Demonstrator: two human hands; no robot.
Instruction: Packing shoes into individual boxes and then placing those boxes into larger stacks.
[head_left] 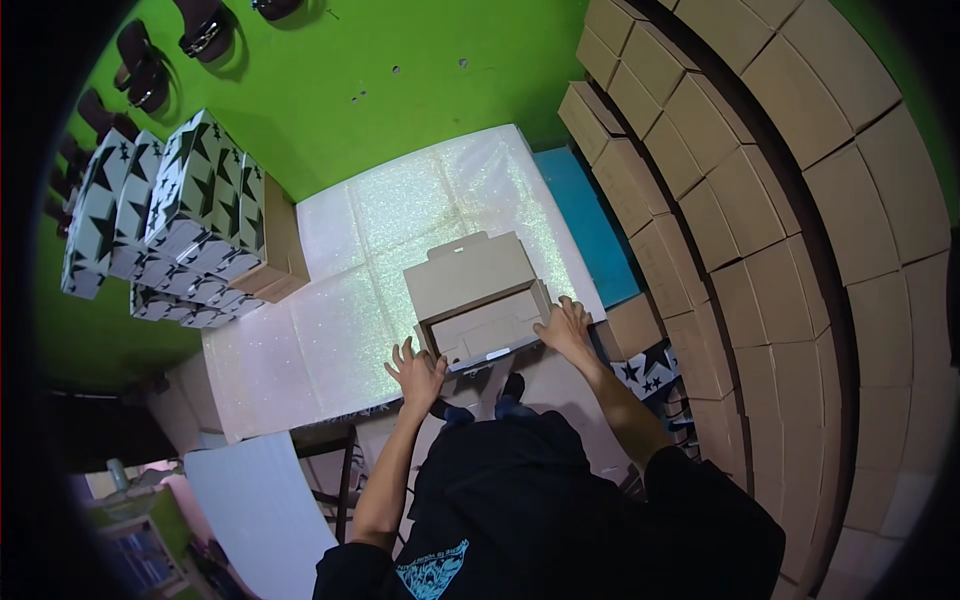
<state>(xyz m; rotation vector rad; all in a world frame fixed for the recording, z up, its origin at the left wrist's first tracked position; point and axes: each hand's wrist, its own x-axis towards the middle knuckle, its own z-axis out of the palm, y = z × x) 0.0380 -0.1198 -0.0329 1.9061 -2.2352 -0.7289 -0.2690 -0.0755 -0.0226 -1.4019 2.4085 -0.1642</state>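
Note:
A brown cardboard box (pixel 472 277) with its lid raised at the back sits at the table's near edge. Its inside is bare cardboard, with a small white patch on the front edge. My left hand (pixel 418 376) is at the near left corner, thumb against the box and fingers bent outside the side wall. At the near right corner, my right hand (pixel 567 327) has its thumb on the box edge and its fingers curled beyond the side flap. The undersides of both hands are hidden.
The table (pixel 330 300) has a shiny, glittery cover. Star-patterned boxes (pixel 190 220) are stacked at its left end. Shelves of brown boxes (pixel 765 290) line the right. Sandals (pixel 145 70) hang on the green wall. A pale panel (pixel 260 515) stands at lower left.

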